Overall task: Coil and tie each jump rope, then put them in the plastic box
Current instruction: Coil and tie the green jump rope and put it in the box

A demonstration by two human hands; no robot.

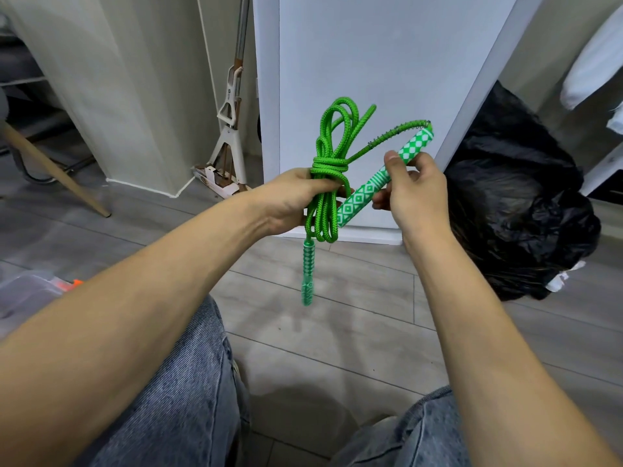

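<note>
The fingers (pixel 328 186) of my left hand (pixel 293 203) are curled tight round the middle of the green jump rope (pixel 322 214). They clamp the bundled loops so the coil cannot spring apart while I tie it. Just above that grip, a few turns of cord (pixel 328 163) circle the bundle, and the loop ends stand up above them. My right hand (pixel 418 197) pinches the free handle (pixel 362 193) between thumb and fingertips, tilted up to the right. I judge I hold it this lightly so I can steer the tail through or round the turns and finish the tie. The other handle (pixel 308 271) hangs straight down below my left hand, out of the way. The plastic box (pixel 23 291) sits on the floor (pixel 337 298) at my far left, well apart from the rope, which goes in once it is tied.
</note>
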